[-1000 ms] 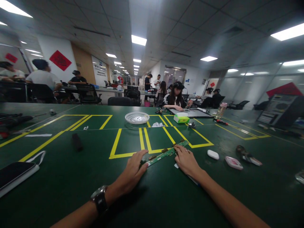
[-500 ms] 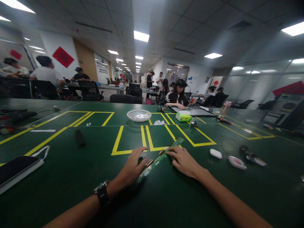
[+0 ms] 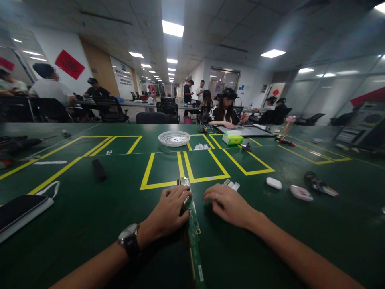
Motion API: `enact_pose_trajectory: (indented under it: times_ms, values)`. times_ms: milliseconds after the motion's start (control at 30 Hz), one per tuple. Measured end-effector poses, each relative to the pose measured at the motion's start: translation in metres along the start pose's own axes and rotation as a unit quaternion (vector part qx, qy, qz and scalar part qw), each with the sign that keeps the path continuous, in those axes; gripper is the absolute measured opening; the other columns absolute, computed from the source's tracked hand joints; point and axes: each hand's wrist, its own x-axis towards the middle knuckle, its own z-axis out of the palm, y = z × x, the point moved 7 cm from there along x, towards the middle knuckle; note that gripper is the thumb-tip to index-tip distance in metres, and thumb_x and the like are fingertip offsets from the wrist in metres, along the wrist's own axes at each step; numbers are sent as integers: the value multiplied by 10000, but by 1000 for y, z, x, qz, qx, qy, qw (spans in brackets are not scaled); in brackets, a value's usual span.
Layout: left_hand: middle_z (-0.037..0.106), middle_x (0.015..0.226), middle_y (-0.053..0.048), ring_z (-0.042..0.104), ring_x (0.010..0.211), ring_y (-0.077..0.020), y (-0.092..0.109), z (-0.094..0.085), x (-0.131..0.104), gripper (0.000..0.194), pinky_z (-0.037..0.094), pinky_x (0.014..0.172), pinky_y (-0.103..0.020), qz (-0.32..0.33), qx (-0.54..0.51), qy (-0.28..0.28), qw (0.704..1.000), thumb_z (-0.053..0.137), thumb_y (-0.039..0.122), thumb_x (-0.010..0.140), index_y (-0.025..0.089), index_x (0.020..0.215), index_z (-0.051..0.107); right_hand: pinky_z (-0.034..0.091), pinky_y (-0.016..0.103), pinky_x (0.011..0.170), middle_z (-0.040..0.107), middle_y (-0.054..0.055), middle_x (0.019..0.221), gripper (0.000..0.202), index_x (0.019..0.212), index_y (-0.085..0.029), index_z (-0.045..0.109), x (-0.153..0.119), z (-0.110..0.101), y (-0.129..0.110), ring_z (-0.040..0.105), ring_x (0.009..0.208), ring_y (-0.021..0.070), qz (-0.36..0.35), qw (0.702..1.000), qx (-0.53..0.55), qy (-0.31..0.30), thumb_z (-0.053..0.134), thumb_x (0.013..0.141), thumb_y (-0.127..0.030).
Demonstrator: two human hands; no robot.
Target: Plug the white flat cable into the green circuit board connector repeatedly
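Observation:
A long, narrow green circuit board (image 3: pixel 195 237) runs lengthwise away from me on the green table. My left hand (image 3: pixel 173 206), with a watch on its wrist, is closed around the board's upper part, thumb on the near side and fingers over the top. Copper-coloured pieces show along the board's left side, partly covered by that hand. To the right of the board, apart from it, is my right hand (image 3: pixel 230 204), its fingers loosely bent and separated, nothing visible in them. Small white and silvery pieces (image 3: pixel 232 185) show just beyond its knuckles, partly hidden.
Yellow tape (image 3: pixel 210 178) outlines boxes on the tabletop. A white basket (image 3: pixel 174 138) and a green tissue box (image 3: pixel 232 139) stand farther back. Right of me lie a white case (image 3: pixel 274 183) and a pink-white case (image 3: pixel 301 192); at left, a phone-like device (image 3: pixel 21 210). A person sits opposite.
The circuit board has turned from a slant to nearly straight ahead and come nearer. My left hand has taken hold of it; my right hand has come off it. The view tilted slightly.

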Motion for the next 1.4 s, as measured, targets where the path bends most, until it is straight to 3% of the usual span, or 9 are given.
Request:
enact_pose_trajectory:
  times_ms: [67,133,233,400,567,667,1100,1400]
  values:
    - [437,1476,-98,401,1332,-347,2,-1,-1,425,301,1052,-555,5,2,-4,1000,522,416,917,248,1307,518,445,408,937,659,127,1131,274,1134,-159,645,-7,-10,45,594,1059,258,142,986,-78,33,481,916,-182]
    - [406,1506,-101,380,1353,-357,2,0,-1,480,287,1059,-574,11,2,-12,1000,515,480,926,249,1346,494,467,422,872,647,159,1119,270,1115,-143,663,-17,-12,81,603,1009,294,236,963,-133,10,525,900,-228]
    - [358,1543,-112,338,1389,-372,3,1,-2,603,254,1078,-598,20,-5,-23,1000,501,601,916,241,1398,460,476,401,828,634,152,1105,255,1090,-156,678,-24,-9,103,604,982,291,259,956,-136,-14,527,905,-246]
    - [290,1577,-127,289,1424,-365,3,5,-1,749,198,1121,-583,33,-10,-32,999,497,692,885,233,1467,394,459,336,864,645,82,1050,202,1065,-189,644,-13,1,70,604,981,218,161,986,-46,-23,545,889,-181]
    - [282,1580,-126,290,1421,-378,4,6,-1,772,179,1125,-599,37,-4,-32,999,505,713,869,235,1465,394,448,362,859,648,72,1099,249,1135,-208,617,-2,9,25,586,999,227,86,996,-8,-25,609,887,-236]
    - [303,1570,-130,293,1418,-385,5,5,-1,768,189,1116,-609,36,-3,-31,999,507,708,869,227,1458,403,433,382,853,648,71,1103,254,1142,-208,610,2,13,10,571,1009,236,67,998,-14,-17,619,892,-254]
    - [368,1535,-144,298,1418,-371,9,3,-1,742,184,1117,-587,48,5,-33,998,498,689,882,209,1443,421,430,381,874,645,76,1082,151,1045,-194,646,7,21,-1,560,1012,224,46,999,0,-6,606,903,-223]
    - [255,1589,-134,231,1454,-347,12,7,-1,784,185,1115,-574,76,33,-79,993,456,703,898,215,1498,323,444,388,882,656,75,1060,219,1113,-187,603,6,18,-4,570,994,221,-14,998,63,-13,597,894,-179]
